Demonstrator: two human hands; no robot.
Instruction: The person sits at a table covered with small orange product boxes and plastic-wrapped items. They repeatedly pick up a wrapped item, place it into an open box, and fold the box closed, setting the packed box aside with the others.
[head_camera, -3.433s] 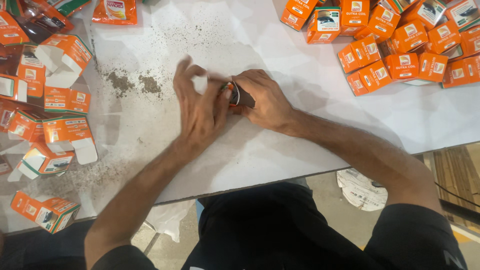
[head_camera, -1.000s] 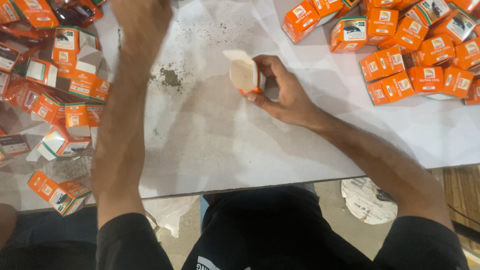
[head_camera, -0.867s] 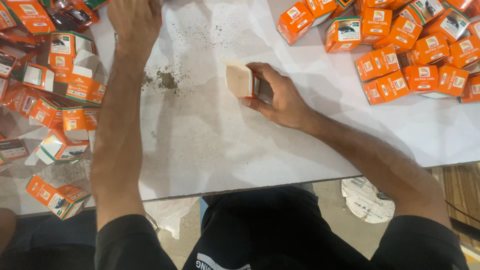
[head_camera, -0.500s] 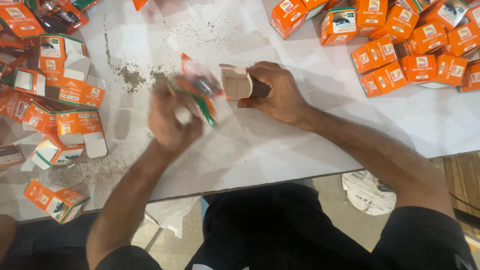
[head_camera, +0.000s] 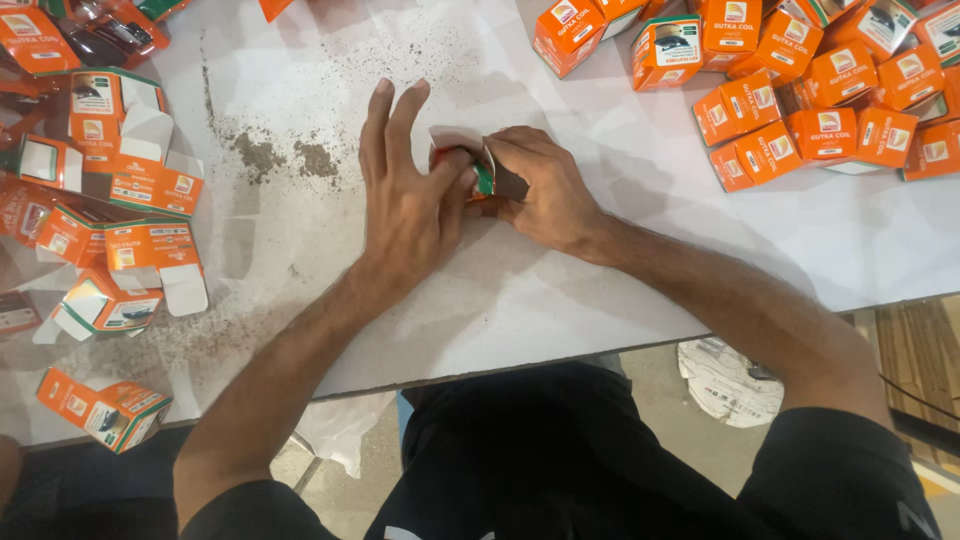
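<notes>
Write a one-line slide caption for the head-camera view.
Both hands, left and right, press a small orange carton on a white table between piles of orange boxes.

Bare forearms; short black sleeves, black trousers.

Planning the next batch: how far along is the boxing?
Done: closed orange boxes are piled at upper right. In hand: the right hand holds an open box while the left hand pushes a packet in. Left: open empty boxes lie on the left.
</notes>
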